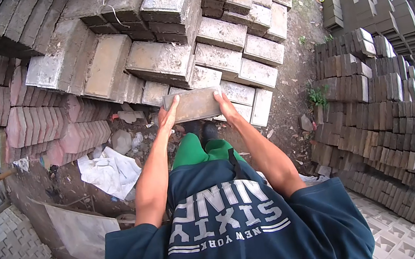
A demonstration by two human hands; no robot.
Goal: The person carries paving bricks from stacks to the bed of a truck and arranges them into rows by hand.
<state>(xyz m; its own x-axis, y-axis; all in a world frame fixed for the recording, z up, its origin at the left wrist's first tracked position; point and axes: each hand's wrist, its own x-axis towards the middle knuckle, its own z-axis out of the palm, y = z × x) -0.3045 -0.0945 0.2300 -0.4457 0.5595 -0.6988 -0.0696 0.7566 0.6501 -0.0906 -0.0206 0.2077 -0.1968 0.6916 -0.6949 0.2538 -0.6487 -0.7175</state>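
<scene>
A grey-brown rectangular paving block [193, 105] is held level between my two hands, in front of my legs. My left hand [168, 115] grips its left end, thumb on the upper face. At the opposite end, my right hand [225, 105] clasps it the same way; the fingers beneath are mostly hidden. Just beyond the held block rises a stepped stack of similar blocks [159, 57], some with dusty, pale tops. Whether the held block touches the stack's nearest blocks, I cannot tell.
Reddish pavers [34, 124] are piled on the left, near a crumpled white sack [109, 171] on the dirt ground. Long rows of grey blocks [379, 127] stand to the right. A dirt path [297, 58] runs between the stacks. Patterned blocks [21, 251] lie at lower left.
</scene>
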